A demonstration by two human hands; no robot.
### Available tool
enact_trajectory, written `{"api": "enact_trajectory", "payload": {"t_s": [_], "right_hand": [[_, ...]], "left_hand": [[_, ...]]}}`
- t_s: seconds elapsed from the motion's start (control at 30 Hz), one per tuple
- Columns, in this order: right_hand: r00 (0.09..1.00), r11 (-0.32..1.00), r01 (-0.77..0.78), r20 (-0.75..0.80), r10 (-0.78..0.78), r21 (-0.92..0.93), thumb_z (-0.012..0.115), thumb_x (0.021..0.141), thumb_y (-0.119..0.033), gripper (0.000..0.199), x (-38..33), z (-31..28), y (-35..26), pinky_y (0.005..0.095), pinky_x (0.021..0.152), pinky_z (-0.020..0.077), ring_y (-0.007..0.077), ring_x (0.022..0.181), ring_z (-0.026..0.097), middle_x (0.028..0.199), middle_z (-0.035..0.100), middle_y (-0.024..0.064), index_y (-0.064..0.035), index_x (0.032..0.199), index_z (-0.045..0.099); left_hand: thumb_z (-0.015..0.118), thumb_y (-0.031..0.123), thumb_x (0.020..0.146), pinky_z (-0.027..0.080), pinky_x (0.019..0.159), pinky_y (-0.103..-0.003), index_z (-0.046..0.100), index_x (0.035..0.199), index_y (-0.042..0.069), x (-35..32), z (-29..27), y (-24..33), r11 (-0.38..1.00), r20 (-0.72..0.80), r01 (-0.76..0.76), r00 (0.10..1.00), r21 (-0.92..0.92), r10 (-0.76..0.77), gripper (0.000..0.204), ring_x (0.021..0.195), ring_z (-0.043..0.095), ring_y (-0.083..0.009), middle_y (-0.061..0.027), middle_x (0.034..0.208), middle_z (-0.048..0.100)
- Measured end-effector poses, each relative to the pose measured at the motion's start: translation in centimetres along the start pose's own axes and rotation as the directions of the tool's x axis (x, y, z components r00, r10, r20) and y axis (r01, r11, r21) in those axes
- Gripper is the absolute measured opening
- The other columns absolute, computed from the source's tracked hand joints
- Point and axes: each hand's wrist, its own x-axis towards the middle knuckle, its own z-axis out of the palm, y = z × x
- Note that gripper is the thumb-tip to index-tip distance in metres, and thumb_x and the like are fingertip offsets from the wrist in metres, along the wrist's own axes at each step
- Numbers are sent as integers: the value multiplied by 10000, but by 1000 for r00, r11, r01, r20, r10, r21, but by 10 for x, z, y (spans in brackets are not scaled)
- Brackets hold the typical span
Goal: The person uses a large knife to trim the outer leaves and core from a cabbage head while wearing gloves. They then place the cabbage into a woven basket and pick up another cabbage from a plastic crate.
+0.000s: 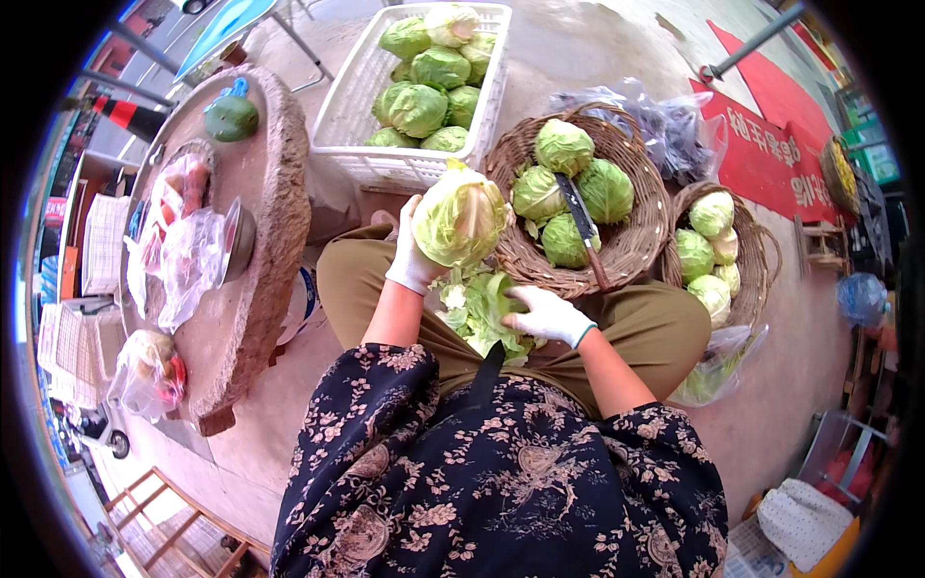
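In my gloved left hand (411,258) is a pale green cabbage (461,220), held up with its whitish ribbed side showing. My right hand (549,316), also in a white glove, is over the loose cabbage leaves (478,310) between my knees. Its fingers are apart, and no object shows in its grip. Ahead on the right, a wicker basket (647,214) holds several cabbages. Across them rests a knife (578,214), its dark blade on the cabbages and its handle over the near rim.
Straight ahead stands a white plastic crate (339,114) of cabbages. A smaller basket (766,279) with trimmed cabbages is at right. On the left, a stone table (260,328) carries bagged produce and a green melon (231,118). Plastic bags (665,125) lie behind the baskets.
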Motion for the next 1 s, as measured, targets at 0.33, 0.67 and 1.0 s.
{"api": "enact_trajectory", "payload": {"t_s": [0.33,0.67,1.0], "right_hand": [[659,417,655,-747,92,630,719,654,-658,1138,-42,-98,-4,365,1053,364,263,1242,439,1354,440,167,28,1424,238],[441,14,844,-708,551,536,769,733,-458,815,-187,-203,202,525,1008,400,299,1249,431,1370,425,102,-106,1370,404],[-469,393,-255,-469,748,883,753,624,-595,963,-178,-246,400,461,979,430,394,1181,514,1304,484,269,4,1309,439]], "left_hand": [[450,264,944,397,1036,-402,194,1483,96,66,117,-71,972,264,-38,964,233,-26,620,1310,399,-265,-138,1477,309],[419,468,968,353,1041,-450,248,1465,63,162,247,-205,818,255,450,796,358,-549,664,1310,374,-307,-159,1492,277],[496,441,932,305,1094,-475,282,1445,30,189,179,-294,683,-45,719,684,-125,-728,691,1336,348,-343,-177,1491,288]]}}
